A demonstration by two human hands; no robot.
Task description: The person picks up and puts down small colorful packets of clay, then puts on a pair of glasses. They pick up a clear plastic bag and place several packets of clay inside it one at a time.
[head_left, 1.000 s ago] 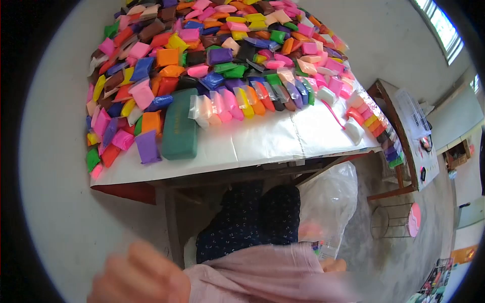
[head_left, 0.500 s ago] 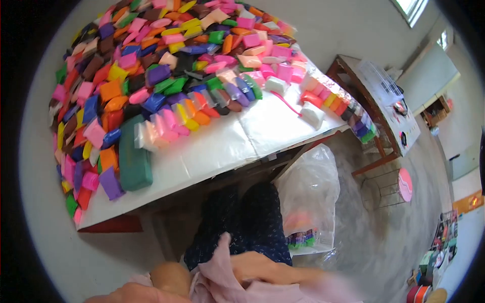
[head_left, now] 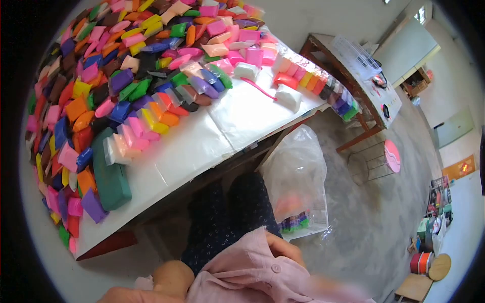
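Observation:
Many small coloured packets (head_left: 121, 81) are heaped on a white-covered table (head_left: 192, 146). A row of pale, pink, yellow and orange packets (head_left: 146, 121) lies along the heap's front, beside a dark green case (head_left: 111, 177). At the bottom left, my left hand (head_left: 172, 278) is close to the pink shirt (head_left: 242, 267); its fingers cannot be made out. Partly behind the raised shirt front is my right hand (head_left: 285, 250), touching the cloth, with its fingertips hidden. White lumps (head_left: 289, 97) and a thin pink strip (head_left: 258, 89) lie toward the table's right.
Beneath the table's right side, a clear plastic bag (head_left: 295, 166) covers a white basket (head_left: 316, 227) with coloured packets. Farther right stand a wire stool with a pink seat (head_left: 391, 156) and a second table (head_left: 361, 76). Spools (head_left: 422, 263) and shelved goods line the right.
The view has shifted, so the table and packets appear farther left. My right hand is now more hidden behind the shirt, whose front edge has moved right and spread wider.

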